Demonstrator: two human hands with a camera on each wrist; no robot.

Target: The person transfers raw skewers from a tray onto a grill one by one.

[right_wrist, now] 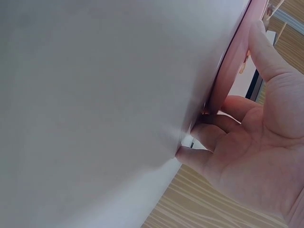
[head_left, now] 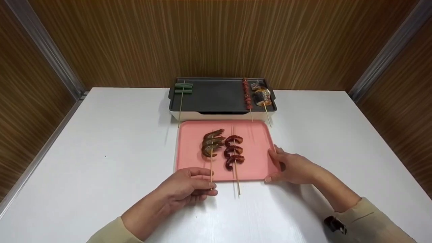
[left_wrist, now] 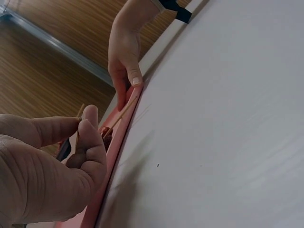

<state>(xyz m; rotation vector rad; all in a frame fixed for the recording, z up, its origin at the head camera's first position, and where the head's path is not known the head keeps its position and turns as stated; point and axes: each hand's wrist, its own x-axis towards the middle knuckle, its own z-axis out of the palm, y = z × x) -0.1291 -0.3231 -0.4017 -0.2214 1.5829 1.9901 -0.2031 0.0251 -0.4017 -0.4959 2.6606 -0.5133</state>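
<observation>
A skewer of shrimp (head_left: 213,143) hangs over the left half of a pink tray (head_left: 257,145), and my left hand (head_left: 185,187) pinches the lower end of its stick between thumb and fingers. Beside it, to the right, lies a skewer with three dark red octopus tentacle pieces (head_left: 234,150), its stick reaching past the tray's front edge. My right hand (head_left: 294,167) grips the tray's front right corner. In the right wrist view its thumb (right_wrist: 266,52) lies along the tray's edge, while the other fingers (right_wrist: 209,135) reach down by the table and the tray's side.
Right behind the tray stands a dark griddle (head_left: 216,94) on a white base. It bears a green vegetable skewer (head_left: 183,88) at left, a skewer of small red pieces (head_left: 247,94) and a fish skewer (head_left: 262,97) at right. Their sticks overhang its front. Wood-grain panels (head_left: 216,40) enclose the white table (head_left: 118,141).
</observation>
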